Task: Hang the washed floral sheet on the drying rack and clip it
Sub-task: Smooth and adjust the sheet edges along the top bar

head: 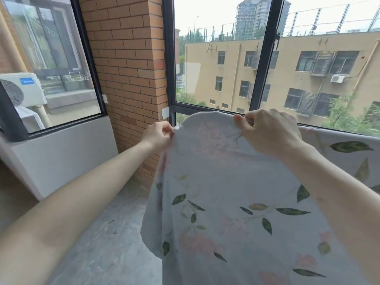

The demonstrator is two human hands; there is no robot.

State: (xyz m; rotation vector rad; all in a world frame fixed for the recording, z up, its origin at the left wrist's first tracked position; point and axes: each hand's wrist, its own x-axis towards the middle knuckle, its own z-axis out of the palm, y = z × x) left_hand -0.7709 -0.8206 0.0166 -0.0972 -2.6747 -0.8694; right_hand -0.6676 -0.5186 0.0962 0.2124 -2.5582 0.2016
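Observation:
The floral sheet [222, 202] is pale grey-blue with green leaves and faint pink flowers. It hangs in front of me from chest height down past the bottom of the view. My left hand [159, 135] pinches its upper left edge. My right hand [267, 132] grips the top edge a little higher, fingers curled round a fold. Between the hands the top edge arches upward. More of the sheet [347, 149] stretches off to the right behind my right forearm. The drying rack and any clips are hidden or out of view.
A brick pillar [127, 64] stands just left of the sheet. Dark-framed windows [265, 56] run behind it, with a second window [51, 58] at the left above a low white wall [61, 153]. The concrete floor [115, 239] lies below left.

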